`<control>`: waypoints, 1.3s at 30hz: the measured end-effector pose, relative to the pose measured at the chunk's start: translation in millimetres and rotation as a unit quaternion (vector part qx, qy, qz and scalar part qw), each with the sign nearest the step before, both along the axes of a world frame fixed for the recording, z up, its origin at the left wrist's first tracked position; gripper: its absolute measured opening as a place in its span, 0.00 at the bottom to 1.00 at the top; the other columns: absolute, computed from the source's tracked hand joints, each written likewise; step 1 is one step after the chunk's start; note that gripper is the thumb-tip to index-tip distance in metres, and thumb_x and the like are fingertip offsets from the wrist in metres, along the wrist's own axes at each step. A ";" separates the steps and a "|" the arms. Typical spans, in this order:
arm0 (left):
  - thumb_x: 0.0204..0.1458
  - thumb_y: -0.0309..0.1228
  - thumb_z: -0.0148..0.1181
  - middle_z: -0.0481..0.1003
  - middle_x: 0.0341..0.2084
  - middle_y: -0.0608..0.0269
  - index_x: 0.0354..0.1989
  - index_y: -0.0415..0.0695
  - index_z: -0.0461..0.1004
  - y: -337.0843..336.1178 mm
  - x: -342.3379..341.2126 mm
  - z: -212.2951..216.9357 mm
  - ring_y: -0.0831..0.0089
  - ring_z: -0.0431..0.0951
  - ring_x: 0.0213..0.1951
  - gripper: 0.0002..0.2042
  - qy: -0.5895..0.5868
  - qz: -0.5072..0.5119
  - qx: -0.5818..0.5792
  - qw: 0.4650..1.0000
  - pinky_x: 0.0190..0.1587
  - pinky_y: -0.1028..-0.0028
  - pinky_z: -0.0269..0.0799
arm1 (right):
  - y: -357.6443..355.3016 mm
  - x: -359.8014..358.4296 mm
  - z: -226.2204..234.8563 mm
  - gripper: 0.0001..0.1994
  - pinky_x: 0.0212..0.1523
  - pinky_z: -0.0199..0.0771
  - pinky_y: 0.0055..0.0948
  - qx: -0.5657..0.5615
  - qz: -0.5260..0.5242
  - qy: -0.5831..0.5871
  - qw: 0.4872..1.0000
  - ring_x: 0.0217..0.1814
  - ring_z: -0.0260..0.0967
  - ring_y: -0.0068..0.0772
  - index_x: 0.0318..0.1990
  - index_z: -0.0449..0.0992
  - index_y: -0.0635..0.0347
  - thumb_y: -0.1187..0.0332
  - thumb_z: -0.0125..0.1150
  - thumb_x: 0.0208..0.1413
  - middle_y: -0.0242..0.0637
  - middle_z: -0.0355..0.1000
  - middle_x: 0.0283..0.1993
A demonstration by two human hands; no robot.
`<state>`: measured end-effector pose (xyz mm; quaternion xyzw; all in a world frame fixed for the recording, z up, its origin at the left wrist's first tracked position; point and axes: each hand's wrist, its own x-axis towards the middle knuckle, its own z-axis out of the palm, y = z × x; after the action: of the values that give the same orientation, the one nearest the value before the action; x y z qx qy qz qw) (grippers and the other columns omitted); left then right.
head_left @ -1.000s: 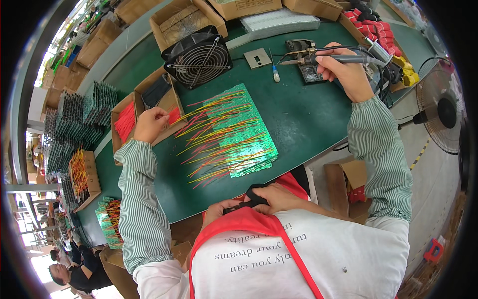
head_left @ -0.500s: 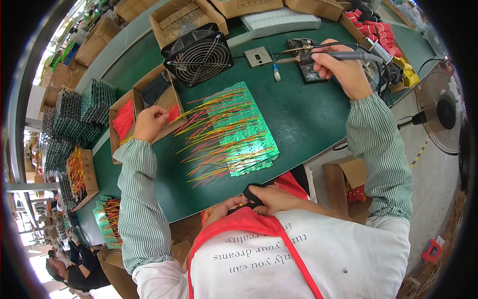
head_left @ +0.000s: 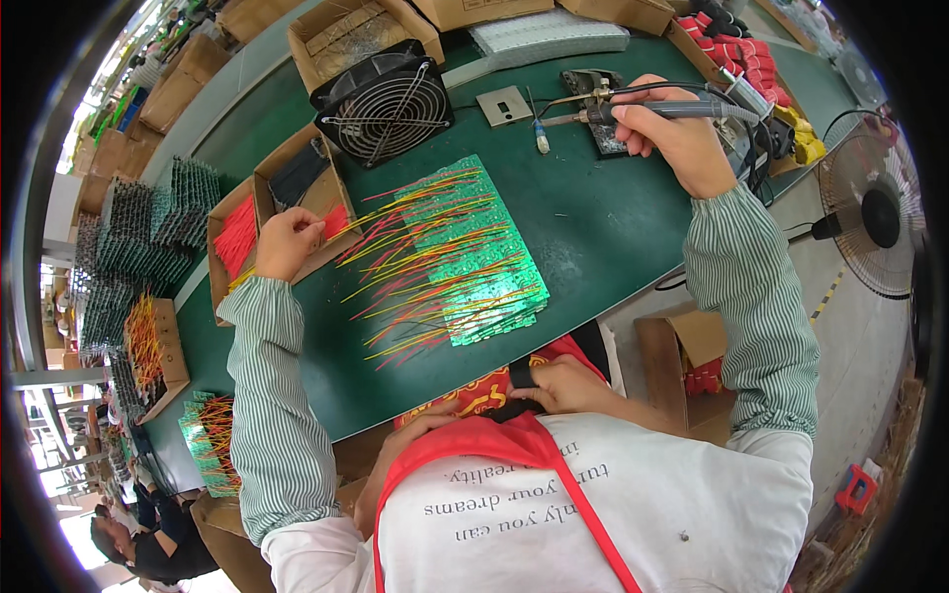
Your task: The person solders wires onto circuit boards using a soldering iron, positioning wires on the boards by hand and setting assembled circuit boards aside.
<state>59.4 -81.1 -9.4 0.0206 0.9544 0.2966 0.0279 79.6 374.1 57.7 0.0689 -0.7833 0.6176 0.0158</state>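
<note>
Two hands work apart: right hand (head_left: pixel 672 143) grips a soldering iron (head_left: pixel 647 111); left hand (head_left: pixel 287 242) pinches red wires (head_left: pixel 334 222) at a cardboard box (head_left: pixel 259 193).

Open brown cardboard boxes (head_left: pixel 341 35) are lined along the green bench's (head_left: pixel 593 227) far edge; one divided box (head_left: pixel 259 222) with red wires is set at its left edge.

Long sleeve covers with thin green and white stripes are being worn on both arms, tight at the wrists and puffy higher up. The left hand (head_left: pixel 287 240) and the right hand (head_left: pixel 675 138) are being left bare, with no gloves. A white shirt with dark printed letters is being worn underneath. A red apron is being worn over it, with thin red straps.
</note>
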 end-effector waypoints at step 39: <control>0.45 0.31 0.59 0.75 0.22 0.54 0.28 0.38 0.75 -10.5 -42.0 -21.0 0.64 0.75 0.26 0.08 0.016 -0.010 -0.061 0.998 0.31 0.70 0.69 | -13.5 17.3 -26.5 0.08 0.24 0.68 0.16 -0.102 -0.071 -0.058 0.991 0.22 0.67 0.19 0.36 0.69 0.67 0.75 0.58 0.48 0.38 0.71 0.25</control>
<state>17.4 -91.6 -30.4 0.0335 0.9707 0.2375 0.0170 96.9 360.6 31.2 -0.0247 -0.7186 0.6947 0.0204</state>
